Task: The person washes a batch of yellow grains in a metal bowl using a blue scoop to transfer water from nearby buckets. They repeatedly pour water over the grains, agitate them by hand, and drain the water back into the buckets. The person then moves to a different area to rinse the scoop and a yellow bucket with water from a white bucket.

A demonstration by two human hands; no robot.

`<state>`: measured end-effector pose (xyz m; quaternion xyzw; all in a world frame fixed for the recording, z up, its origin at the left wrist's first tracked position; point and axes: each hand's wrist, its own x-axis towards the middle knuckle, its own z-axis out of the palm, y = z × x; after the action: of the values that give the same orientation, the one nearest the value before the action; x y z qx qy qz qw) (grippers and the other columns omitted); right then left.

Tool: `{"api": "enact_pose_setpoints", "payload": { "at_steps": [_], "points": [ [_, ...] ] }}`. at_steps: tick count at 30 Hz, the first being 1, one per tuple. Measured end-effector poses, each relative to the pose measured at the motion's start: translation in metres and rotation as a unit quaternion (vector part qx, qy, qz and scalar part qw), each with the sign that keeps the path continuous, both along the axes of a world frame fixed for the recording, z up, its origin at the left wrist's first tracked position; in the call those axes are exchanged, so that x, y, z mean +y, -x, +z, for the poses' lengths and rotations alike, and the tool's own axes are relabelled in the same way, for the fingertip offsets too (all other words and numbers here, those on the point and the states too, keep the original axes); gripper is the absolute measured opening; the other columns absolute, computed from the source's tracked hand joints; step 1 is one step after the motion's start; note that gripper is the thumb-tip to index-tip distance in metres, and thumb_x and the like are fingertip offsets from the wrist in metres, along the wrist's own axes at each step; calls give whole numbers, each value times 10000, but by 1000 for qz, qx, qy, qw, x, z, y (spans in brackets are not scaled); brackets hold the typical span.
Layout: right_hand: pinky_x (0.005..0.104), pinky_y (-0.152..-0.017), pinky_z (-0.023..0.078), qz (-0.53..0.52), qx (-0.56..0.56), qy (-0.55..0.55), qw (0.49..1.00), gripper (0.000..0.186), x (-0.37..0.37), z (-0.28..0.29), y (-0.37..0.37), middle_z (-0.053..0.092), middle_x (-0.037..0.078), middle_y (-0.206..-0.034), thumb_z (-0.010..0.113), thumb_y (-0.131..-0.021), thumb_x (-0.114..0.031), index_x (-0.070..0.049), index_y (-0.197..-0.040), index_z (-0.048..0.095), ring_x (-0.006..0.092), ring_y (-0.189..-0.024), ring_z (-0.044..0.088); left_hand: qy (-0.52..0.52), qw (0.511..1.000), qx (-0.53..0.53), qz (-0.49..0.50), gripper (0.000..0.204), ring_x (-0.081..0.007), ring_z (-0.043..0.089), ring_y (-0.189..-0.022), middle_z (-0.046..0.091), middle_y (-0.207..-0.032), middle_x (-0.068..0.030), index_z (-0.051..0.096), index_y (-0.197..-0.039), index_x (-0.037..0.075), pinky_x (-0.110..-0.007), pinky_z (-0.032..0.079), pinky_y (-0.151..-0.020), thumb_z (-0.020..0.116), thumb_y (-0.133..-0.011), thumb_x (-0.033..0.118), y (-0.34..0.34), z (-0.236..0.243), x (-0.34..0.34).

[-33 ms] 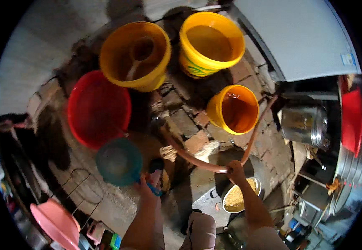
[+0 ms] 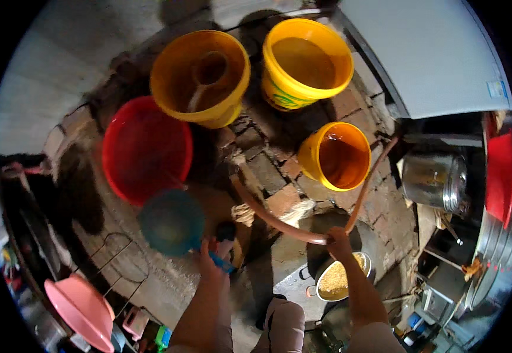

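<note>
My left hand (image 2: 211,257) is closed round the blue handle of a round teal scoop (image 2: 172,223). The scoop hangs just in front of a red basin (image 2: 144,150), overlapping its near edge in view; whether they touch I cannot tell. My right hand (image 2: 339,242) grips a brownish-pink hose (image 2: 279,226) near its bend. One length of hose runs up and left along the floor, the other up and right past a small yellow bucket (image 2: 306,157) of liquid. Below my right hand sits a pale pot (image 2: 333,281) with yellowish grains in it.
Two larger yellow buckets stand at the back: one (image 2: 241,115) holds a dipper (image 2: 211,67), the other (image 2: 279,97) liquid. A white cabinet-like box (image 2: 426,59) fills the far right. A metal pot (image 2: 432,179) lies on the right, a pink basin (image 2: 79,312) at lower left. The brick floor (image 2: 262,173) is uneven.
The view has shifted slightly, so the buckets and red basin appear a little further right. Both hands keep their holds on the scoop and the hose.
</note>
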<state>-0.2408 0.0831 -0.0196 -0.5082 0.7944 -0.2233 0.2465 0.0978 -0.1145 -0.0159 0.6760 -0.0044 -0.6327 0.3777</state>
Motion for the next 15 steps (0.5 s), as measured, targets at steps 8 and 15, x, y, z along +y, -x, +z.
{"api": "enact_pose_setpoints", "payload": {
  "at_steps": [8,15],
  "points": [
    [407,-593,390,63,-95,-48,992,104,-51,56,14,524,126,-683,554,-610,46,-28,-680,531,336,-685,519,9,919,391,55,289,-271,464,-1126,539,-1125,-73,544,-997,163,-560,298,-1002,633,-724,130,67,-14,-15],
    [403,-591,428,250,76,-28,965,272,-65,-59,29,508,129,-686,596,-508,-29,-30,-779,577,311,-713,538,79,904,407,104,258,-266,456,-1171,529,-1211,-92,565,-963,90,-495,376,-978,627,-715,117,68,19,-58]
  ]
}}
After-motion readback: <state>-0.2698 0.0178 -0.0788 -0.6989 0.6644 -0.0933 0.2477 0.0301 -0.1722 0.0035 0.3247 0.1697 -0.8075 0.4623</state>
